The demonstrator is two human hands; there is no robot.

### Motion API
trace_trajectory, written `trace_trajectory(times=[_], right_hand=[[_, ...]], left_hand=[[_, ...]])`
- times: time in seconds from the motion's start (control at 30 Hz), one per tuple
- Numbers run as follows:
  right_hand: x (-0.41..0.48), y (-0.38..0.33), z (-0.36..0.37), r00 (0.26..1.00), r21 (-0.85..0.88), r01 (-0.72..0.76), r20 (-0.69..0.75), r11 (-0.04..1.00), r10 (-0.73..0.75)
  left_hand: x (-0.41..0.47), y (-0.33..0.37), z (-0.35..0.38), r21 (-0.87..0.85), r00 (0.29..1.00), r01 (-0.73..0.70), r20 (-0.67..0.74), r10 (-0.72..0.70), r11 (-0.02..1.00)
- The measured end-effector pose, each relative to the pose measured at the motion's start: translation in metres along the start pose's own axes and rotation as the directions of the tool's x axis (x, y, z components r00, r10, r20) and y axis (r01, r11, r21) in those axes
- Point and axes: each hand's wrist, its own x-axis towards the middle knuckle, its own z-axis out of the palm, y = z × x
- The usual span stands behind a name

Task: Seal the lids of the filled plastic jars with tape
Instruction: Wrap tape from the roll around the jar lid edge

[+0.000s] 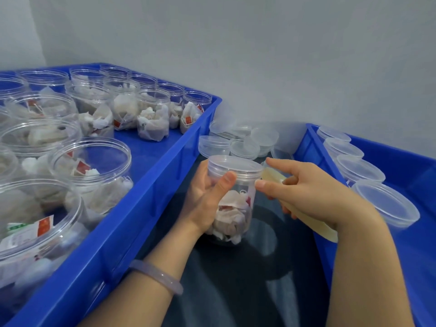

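Observation:
A clear plastic jar (236, 208) filled with tea bags is held upright between the two blue crates, its clear lid (233, 167) on top. My left hand (210, 197) grips the jar from the left, thumb across its front just below the lid. My right hand (306, 192) holds a roll of yellowish clear tape (313, 224), its fingers curled round the roll. The right thumb presses the tape end against the jar's right side at the lid's edge, and the index finger points toward the lid.
A large blue crate (146, 208) on the left holds several open jars of tea bags (153, 114). A second blue crate (313, 147) on the right holds several lidded jars (384, 204). Loose clear lids (245, 142) lie behind the held jar. A dark surface (236, 279) lies below.

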Motion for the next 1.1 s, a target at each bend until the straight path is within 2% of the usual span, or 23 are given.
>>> trace_trajectory(times=[0.23,0.5,0.57,0.73,0.93,1.1], right_hand=[[-0.001,0.003,0.000,0.994,0.085,-0.067,0.092,0.994,0.059],[0.001,0.006,0.000,0.993,0.109,0.001,0.117,0.994,-0.013],[0.001,0.008,-0.001,0.992,0.105,0.009,0.121,0.994,-0.022],[0.004,0.006,0.003,0.994,0.016,0.026,0.106,1.000,-0.028],[0.007,-0.002,0.012,0.994,-0.089,0.099,0.051,0.991,-0.095],[0.004,-0.006,0.012,0.989,-0.059,0.115,0.099,0.992,-0.108]], left_hand=[[-0.006,0.001,0.006,-0.104,0.987,0.118,0.125,-0.105,0.988],[-0.005,0.003,0.001,-0.059,0.985,0.077,0.161,-0.067,0.995],[-0.005,0.006,0.002,0.003,0.990,0.033,0.135,-0.033,0.999],[-0.007,0.001,0.008,0.044,0.996,-0.042,-0.078,0.045,0.998],[-0.005,0.006,0.007,0.067,0.997,-0.014,-0.071,0.019,0.998],[-0.009,0.007,0.008,0.107,0.988,-0.051,-0.137,0.066,0.993]])
